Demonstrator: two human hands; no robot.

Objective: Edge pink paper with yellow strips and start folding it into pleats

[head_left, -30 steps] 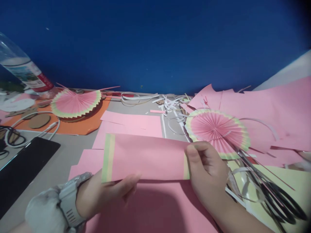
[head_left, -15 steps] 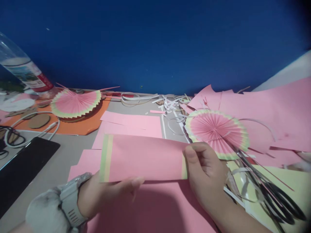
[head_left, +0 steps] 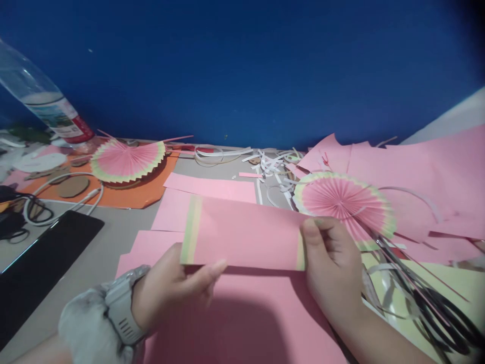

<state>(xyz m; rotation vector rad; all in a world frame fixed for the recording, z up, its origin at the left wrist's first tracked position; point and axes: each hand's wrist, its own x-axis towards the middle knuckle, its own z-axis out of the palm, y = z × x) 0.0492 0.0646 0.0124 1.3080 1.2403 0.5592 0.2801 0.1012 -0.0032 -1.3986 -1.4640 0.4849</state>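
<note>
A pink paper strip (head_left: 246, 235), with green and yellow bands at both ends, is held up in front of me. My right hand (head_left: 331, 263) pinches its right end between thumb and fingers. Under the lower left edge, my left hand (head_left: 182, 283) supports the strip, the thumb along the edge and the other fingers partly hidden behind the paper. Below lies a large pink sheet (head_left: 242, 323), and more pink sheets (head_left: 174, 207) lie behind the strip.
A pleated paper fan (head_left: 129, 159) rests on orange paper (head_left: 151, 189) at left, near a bottle (head_left: 60, 111) and a phone (head_left: 49, 268). Right are a round pleated fan (head_left: 341, 202), scissors (head_left: 428, 303) and pale yellow paper (head_left: 454, 288). White scraps (head_left: 273, 164) lie at the back.
The strip has moved slightly up and right in view, together with my hands. The surroundings have shifted a little to the right in the picture.
</note>
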